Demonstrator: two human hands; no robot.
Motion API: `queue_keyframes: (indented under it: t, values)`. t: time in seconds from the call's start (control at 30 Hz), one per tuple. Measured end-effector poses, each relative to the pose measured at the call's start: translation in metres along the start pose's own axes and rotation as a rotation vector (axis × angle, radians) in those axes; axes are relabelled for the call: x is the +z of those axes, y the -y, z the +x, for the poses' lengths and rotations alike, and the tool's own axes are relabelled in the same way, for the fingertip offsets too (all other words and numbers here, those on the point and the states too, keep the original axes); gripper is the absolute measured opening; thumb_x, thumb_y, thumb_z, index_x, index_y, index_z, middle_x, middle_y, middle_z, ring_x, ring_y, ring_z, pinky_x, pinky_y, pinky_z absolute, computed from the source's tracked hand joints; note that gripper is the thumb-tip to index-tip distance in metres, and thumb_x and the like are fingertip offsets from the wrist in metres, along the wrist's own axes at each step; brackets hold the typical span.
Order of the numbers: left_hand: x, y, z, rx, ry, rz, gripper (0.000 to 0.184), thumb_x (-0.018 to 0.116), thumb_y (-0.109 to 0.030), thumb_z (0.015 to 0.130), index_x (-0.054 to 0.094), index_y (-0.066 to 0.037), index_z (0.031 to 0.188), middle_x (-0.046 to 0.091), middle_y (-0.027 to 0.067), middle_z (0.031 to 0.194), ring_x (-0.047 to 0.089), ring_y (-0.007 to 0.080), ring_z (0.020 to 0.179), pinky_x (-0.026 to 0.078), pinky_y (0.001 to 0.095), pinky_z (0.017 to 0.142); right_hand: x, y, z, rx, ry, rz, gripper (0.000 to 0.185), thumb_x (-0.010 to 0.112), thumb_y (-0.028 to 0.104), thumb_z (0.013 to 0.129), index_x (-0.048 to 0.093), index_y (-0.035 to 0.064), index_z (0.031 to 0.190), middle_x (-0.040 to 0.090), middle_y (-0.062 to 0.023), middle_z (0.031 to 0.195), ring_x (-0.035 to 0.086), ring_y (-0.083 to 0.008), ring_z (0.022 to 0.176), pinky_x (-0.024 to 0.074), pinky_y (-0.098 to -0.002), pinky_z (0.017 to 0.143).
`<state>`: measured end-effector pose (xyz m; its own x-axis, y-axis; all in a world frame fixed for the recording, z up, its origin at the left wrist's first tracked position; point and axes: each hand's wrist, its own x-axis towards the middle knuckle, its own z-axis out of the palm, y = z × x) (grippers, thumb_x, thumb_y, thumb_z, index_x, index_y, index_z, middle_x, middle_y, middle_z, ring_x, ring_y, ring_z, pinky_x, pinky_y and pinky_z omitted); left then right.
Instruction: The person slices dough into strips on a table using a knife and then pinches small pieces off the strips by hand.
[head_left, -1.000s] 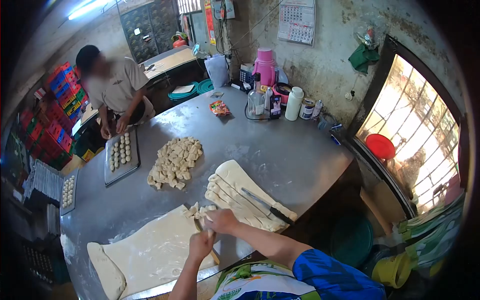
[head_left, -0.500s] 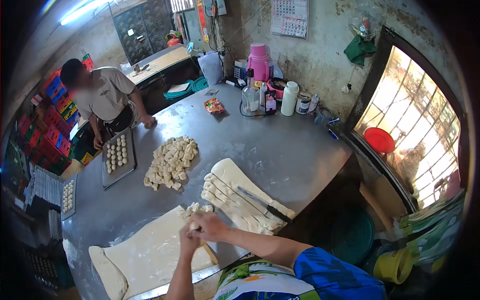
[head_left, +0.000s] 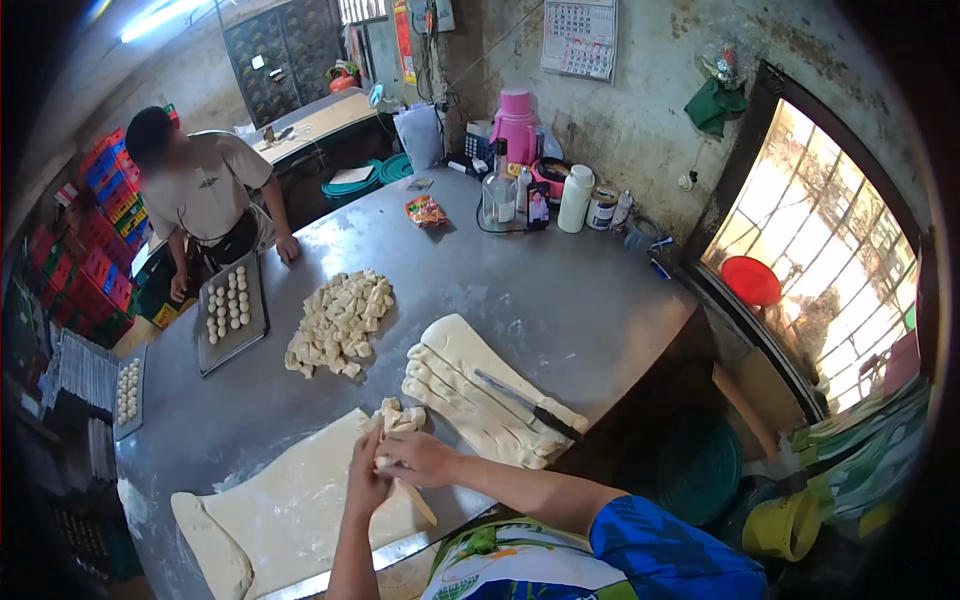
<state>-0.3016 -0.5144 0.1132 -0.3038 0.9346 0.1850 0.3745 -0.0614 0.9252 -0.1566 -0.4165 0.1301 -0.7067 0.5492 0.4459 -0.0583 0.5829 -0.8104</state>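
My left hand (head_left: 368, 478) and my right hand (head_left: 422, 458) meet above the near end of a floured dough sheet (head_left: 280, 500). Between them is a small piece of dough (head_left: 383, 462), mostly covered by my fingers. Just beyond my hands sits a small cluster of cut dough pieces (head_left: 402, 416). Dough strips (head_left: 450, 392) lie to the right, with a black-handled knife (head_left: 515, 397) resting across them. A larger heap of dough pieces (head_left: 340, 318) is farther up the steel table (head_left: 560, 310). Under my right wrist a pale wooden edge (head_left: 420, 505) shows.
Across the table, a person stands at a tray (head_left: 258, 318) of dough balls; a second tray (head_left: 120, 420) lies at the left edge. Bottles, a pink flask (head_left: 515, 130) and jars line the back wall. To the right are a barred window and a yellow bucket (head_left: 780, 525).
My hands have shifted around the dough piece: the left fingers now point more upward beside the right hand, and a little more dough shows. The knife and heaps stay in place.
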Motion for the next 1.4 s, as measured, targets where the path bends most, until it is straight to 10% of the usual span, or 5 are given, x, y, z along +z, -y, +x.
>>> queue_keyframes:
  t: [0.57, 0.9, 1.07, 1.2, 1.4]
  values:
    - [0.043, -0.017, 0.001, 0.219, -0.270, 0.068, 0.022, 0.061, 0.005, 0.080, 0.069, 0.002, 0.100, 0.073, 0.0102, 0.095, 0.065, 0.0232, 0.079, 0.051, 0.0295, 0.075, -0.005, -0.038, -0.016, 0.059, 0.264, -0.092, 0.022, 0.066, 0.024, 0.084, 0.060, 0.0057, 0.095, 0.066, -0.0122, 0.094, 0.061, -0.0315, 0.077, 0.0481, -0.0405, 0.068]
    - [0.022, -0.019, -0.009, -0.148, 0.395, 0.669, 0.025, 0.059, 0.002, 0.084, 0.069, -0.001, 0.107, 0.073, 0.0102, 0.093, 0.063, 0.0210, 0.070, 0.050, 0.0329, 0.062, -0.019, -0.045, 0.006, 0.636, 0.395, -0.482, 0.037, 0.066, 0.035, 0.084, 0.064, 0.0083, 0.110, 0.066, -0.0099, 0.108, 0.062, -0.0303, 0.094, 0.0471, -0.0416, 0.081]
    - [0.015, -0.031, -0.012, -0.352, 0.084, -0.291, 0.017, 0.060, 0.000, 0.085, 0.070, -0.002, 0.099, 0.068, 0.0086, 0.075, 0.058, 0.0212, 0.060, 0.047, 0.0345, 0.056, -0.002, -0.076, -0.020, 0.318, 0.203, -0.440, 0.038, 0.064, 0.040, 0.087, 0.064, 0.0085, 0.109, 0.065, -0.0111, 0.112, 0.063, -0.0322, 0.092, 0.0478, -0.0422, 0.079]
    - [0.033, 0.010, 0.013, 0.430, -0.311, 0.146, 0.013, 0.064, -0.002, 0.083, 0.070, -0.003, 0.095, 0.062, 0.0062, 0.067, 0.051, 0.0193, 0.054, 0.043, 0.0343, 0.050, 0.009, -0.052, -0.015, 0.156, 0.442, -0.033, 0.035, 0.065, 0.038, 0.087, 0.062, 0.0076, 0.105, 0.064, -0.0129, 0.115, 0.063, -0.0358, 0.090, 0.0486, -0.0426, 0.077]
    - [0.030, -0.009, -0.003, -0.303, 0.088, 0.177, 0.024, 0.065, 0.001, 0.082, 0.071, -0.002, 0.105, 0.068, 0.0080, 0.078, 0.062, 0.0226, 0.068, 0.050, 0.0315, 0.063, -0.011, -0.019, -0.001, 0.158, 0.079, -0.121, 0.031, 0.066, 0.034, 0.086, 0.062, 0.0080, 0.104, 0.065, -0.0130, 0.107, 0.063, -0.0354, 0.087, 0.0482, -0.0431, 0.076]
